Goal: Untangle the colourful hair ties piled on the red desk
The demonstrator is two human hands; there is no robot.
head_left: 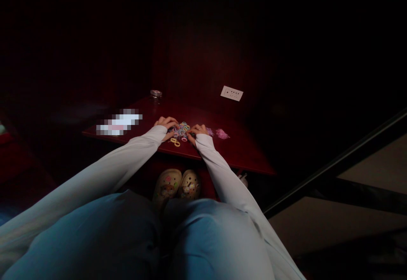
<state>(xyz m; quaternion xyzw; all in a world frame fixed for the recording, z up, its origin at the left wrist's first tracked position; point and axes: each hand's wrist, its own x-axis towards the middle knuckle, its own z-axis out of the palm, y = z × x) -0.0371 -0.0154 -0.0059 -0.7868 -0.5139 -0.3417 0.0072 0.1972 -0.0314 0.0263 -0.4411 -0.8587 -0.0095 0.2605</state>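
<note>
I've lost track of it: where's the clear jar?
In the head view, the clear jar stands left of centre, on the tabletop beyond the left hand.

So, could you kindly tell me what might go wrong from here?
The yellow rings lie near the front edge of the table, so a stray nudge could send them off. The purple pile sits close beside the right hand, which might accidentally mix it with the coloured rings.

Small pastel rings [182, 131], loosely heaped, lying on dark-red tabletop [243, 153]
</note>
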